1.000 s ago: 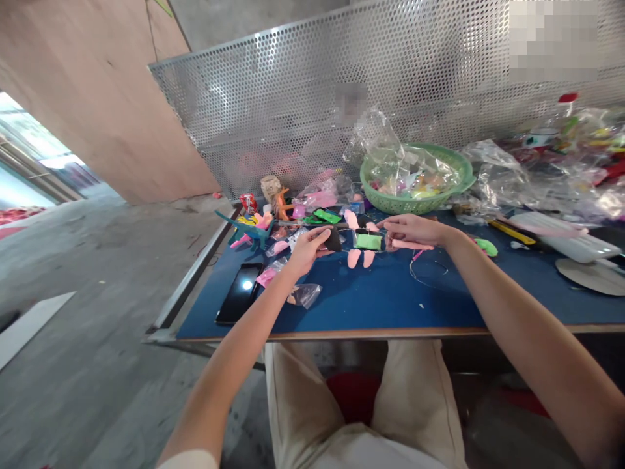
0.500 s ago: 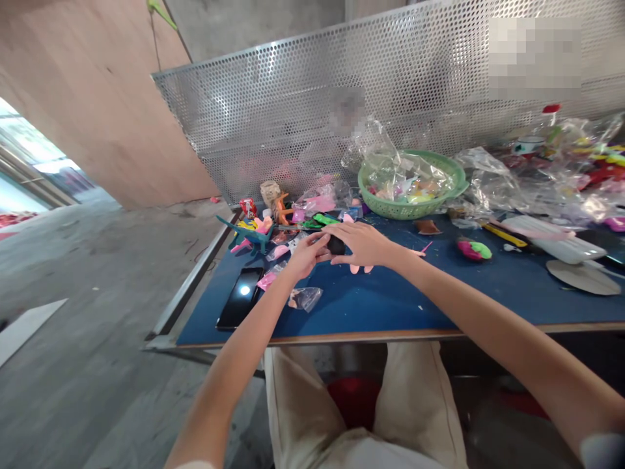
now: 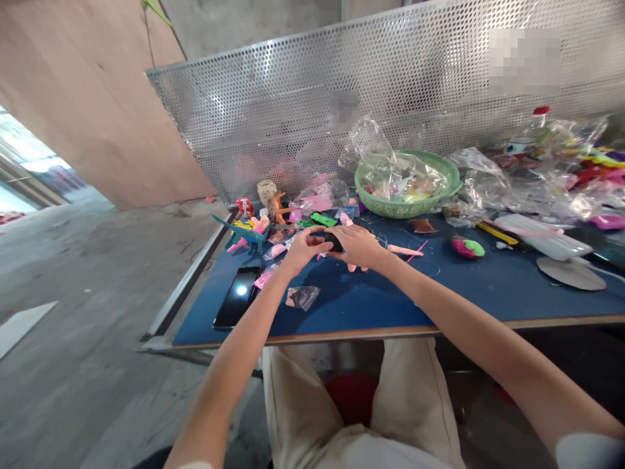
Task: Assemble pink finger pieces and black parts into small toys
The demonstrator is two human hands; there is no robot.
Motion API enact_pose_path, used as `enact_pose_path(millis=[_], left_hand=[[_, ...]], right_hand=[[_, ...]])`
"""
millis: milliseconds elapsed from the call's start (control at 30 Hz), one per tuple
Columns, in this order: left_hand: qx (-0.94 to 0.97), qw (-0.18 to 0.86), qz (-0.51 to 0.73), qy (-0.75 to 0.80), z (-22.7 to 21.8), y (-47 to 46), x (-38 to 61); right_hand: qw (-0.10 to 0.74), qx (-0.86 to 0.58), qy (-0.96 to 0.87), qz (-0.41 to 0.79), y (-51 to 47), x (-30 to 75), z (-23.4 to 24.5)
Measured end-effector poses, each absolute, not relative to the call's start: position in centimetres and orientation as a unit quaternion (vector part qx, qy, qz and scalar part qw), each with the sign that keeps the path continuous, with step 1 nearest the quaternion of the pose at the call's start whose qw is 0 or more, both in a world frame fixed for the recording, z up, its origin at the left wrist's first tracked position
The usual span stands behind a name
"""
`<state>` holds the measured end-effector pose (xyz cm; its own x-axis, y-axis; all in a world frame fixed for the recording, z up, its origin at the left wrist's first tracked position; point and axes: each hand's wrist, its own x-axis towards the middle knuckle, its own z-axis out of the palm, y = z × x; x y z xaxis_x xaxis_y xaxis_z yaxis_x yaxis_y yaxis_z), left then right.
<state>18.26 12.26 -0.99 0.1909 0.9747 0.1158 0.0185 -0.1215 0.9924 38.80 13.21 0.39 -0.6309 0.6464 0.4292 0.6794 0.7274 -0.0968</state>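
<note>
1. Left hand (image 3: 301, 251) and right hand (image 3: 360, 245) meet, both pinching a small black piece (image 3: 334, 243) held between them.
2. Their fingertips hide most of it, so its shape is unclear.
3. Beneath lies a blue desk (image 3: 439, 293); beyond, a perforated metal screen (image 3: 293, 98); concrete floor (image 3: 73, 326) left of the left hand.

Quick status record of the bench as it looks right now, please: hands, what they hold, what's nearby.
left hand: pinching a small black part
right hand: closed over the same part from the other side
under the hands: pink pieces on the blue table
left of the hands: phone, screen lit; clear bag; teal dinosaur toy
behind: green basket holding plastic bags
</note>
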Motion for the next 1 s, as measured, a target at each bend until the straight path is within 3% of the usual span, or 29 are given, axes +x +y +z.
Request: enact_pose_path(millis=[233, 567, 1000], left_hand=[[0.709, 0.324, 0.469, 0.416, -1.0, 12.4, 17.9], [0.745, 0.267, 0.449, 0.415, -0.8, 12.3, 17.1], [0.681, 0.414, 0.445, 0.409, -0.5, 11.9, 17.1]], right_hand=[[0.236, -0.377, -0.894, -0.062, 13.6, 38.7, 0.2], [0.255, -0.398, -0.876, -0.098, 13.0, 38.4, -0.1], [0.268, -0.389, -0.874, -0.118, 13.3, 38.7, -0.4]])
